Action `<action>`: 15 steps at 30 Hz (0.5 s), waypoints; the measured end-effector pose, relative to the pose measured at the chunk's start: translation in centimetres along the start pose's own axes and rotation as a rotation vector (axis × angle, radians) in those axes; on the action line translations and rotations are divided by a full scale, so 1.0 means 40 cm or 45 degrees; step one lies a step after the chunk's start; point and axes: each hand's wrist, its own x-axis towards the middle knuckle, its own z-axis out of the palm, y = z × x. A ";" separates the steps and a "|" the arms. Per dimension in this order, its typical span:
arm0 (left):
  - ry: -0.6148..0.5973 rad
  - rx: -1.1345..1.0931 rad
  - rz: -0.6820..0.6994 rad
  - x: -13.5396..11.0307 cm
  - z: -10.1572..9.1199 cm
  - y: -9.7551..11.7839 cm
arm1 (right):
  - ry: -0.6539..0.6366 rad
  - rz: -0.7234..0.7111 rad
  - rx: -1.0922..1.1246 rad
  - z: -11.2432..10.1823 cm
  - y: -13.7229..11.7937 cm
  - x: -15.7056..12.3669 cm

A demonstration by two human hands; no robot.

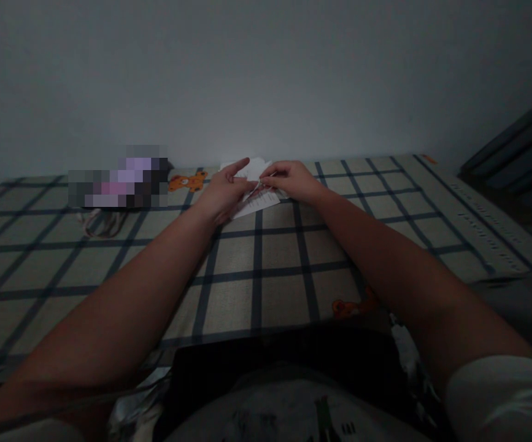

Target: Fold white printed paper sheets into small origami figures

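Note:
At the far side of the checked bed cover, both hands meet over white sheets of paper. My left hand (227,191) lies over the left part of the printed paper (259,205), its upper finger stretched out and apart from the others. The other fingertips point right, towards my right hand. My right hand (291,180) is closed in a pinch at those fingertips. Whatever it grips is too small and dark to make out. More white paper (257,166) shows behind the hands, partly covered by them.
A blurred-out purple and pink object (130,178) lies at the left near the wall, with a pale looped cord (102,224) before it. The checked cover (277,245) carries printed orange bears. A plain wall (266,73) rises behind; dark slats (518,141) stand at right.

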 end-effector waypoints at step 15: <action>-0.062 -0.027 0.030 -0.008 0.007 0.005 | 0.077 -0.015 0.197 0.016 0.005 0.008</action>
